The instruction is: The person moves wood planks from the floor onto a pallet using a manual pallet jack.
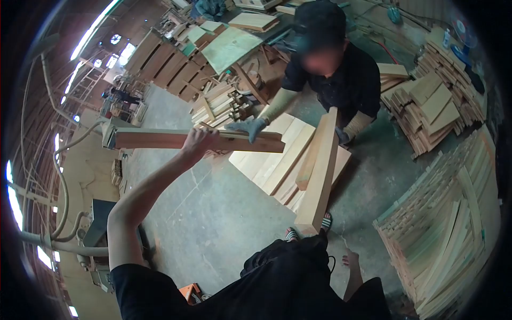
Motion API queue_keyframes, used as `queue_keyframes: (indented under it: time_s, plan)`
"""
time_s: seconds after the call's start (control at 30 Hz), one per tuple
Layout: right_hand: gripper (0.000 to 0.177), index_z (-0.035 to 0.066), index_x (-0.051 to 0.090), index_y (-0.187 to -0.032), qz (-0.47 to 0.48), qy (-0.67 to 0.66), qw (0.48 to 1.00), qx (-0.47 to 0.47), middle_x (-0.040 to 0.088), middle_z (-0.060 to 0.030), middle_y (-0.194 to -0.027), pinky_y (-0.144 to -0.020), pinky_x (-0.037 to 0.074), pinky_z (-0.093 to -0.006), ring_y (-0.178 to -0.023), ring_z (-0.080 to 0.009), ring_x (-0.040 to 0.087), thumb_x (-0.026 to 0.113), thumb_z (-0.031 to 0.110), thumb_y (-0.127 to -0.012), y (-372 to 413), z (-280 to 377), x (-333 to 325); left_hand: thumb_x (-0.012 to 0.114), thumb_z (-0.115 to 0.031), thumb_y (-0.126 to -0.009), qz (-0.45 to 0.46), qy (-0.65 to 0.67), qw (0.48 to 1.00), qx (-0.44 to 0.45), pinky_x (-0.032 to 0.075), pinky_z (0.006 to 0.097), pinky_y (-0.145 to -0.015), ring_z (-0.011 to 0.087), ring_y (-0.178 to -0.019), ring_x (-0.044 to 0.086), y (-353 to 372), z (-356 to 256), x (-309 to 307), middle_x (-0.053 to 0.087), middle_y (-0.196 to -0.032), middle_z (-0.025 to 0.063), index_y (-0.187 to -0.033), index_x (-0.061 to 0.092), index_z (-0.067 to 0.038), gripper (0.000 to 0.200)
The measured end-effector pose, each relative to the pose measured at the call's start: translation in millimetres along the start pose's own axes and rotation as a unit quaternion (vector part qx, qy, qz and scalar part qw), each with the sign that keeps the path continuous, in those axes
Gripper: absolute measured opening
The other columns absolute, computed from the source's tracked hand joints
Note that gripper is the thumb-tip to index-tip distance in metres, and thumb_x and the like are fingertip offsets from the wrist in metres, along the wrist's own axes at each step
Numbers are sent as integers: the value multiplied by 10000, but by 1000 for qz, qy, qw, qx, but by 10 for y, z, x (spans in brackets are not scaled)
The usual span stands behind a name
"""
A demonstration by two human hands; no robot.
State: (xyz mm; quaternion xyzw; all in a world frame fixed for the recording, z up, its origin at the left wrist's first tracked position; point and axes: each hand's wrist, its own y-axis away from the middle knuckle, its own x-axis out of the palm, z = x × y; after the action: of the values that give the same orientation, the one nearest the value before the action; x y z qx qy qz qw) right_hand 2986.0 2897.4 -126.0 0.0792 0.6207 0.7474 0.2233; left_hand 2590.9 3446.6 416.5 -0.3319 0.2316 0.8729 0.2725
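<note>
My left hand point(200, 143) is closed round a long wooden beam point(160, 140), which lies level across the left and middle of the view. A co-worker's gloved hand point(249, 128) is at the right part of this beam. My right hand point(350, 260) hangs low beside my body, its fingers apart and nothing in them. Between me and the co-worker, a second long beam point(318, 186) stands at a slant, with a shorter wooden piece point(309, 165) beside it. The co-worker's other gloved hand point(342, 136) is next to the slanted beam's upper part.
The co-worker point(341, 74) stands facing me, behind pale boards point(266, 154) low over the floor. Stacked boards point(426, 106) are at the back right, and a large wood stack point(448, 229) is at the right. A table point(230, 49) stands behind; a dark machine point(101, 218) is at the left.
</note>
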Motion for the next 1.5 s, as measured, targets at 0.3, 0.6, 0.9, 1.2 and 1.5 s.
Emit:
queue_keyframes:
  time_s: [0.3,0.6,0.9,1.2,1.5]
  plan:
    - [577,37,557,-1220,84,-13,996,-39,671,-159,-1062,-778,524,-477,-908,-302,676,728,444,-848,375,124,114,667,-112,-813,16,-12,1000,7,517,424,-717,284,-880,668,-113,-17,34,631,-952,117,-1183,487,-107,411]
    - [457,51,599,-1065,67,-41,992,-95,656,-98,-912,-672,524,-426,-803,-247,660,758,412,-834,465,120,104,717,-184,-799,-62,179,981,-53,545,426,-697,347,-876,671,-545,57,-351,628,-1006,180,-1308,458,-19,594]
    - [348,44,603,-1018,137,148,971,-132,659,-96,-869,-641,518,-386,-754,-230,650,701,353,-892,590,170,664,657,-233,-851,-81,648,724,-222,502,500,-662,411,-739,643,2746,-2082,146,639,-764,193,-934,598,-85,180]
    - [358,40,589,-1058,238,525,772,-268,657,-84,-840,-606,511,-385,-727,-214,644,681,349,-902,1814,327,3872,718,-337,-847,-100,513,316,-792,487,455,-558,404,-603,592,6852,-4806,771,581,-642,202,-680,590,-3,394]
    - [371,36,575,-1099,302,769,492,-274,654,-72,-810,-571,504,-383,-699,-199,637,660,344,-911,2771,-1610,6778,612,-150,-845,-145,349,321,-868,477,482,-591,424,-672,608,9500,-4655,1222,584,-688,230,-741,559,8,196]
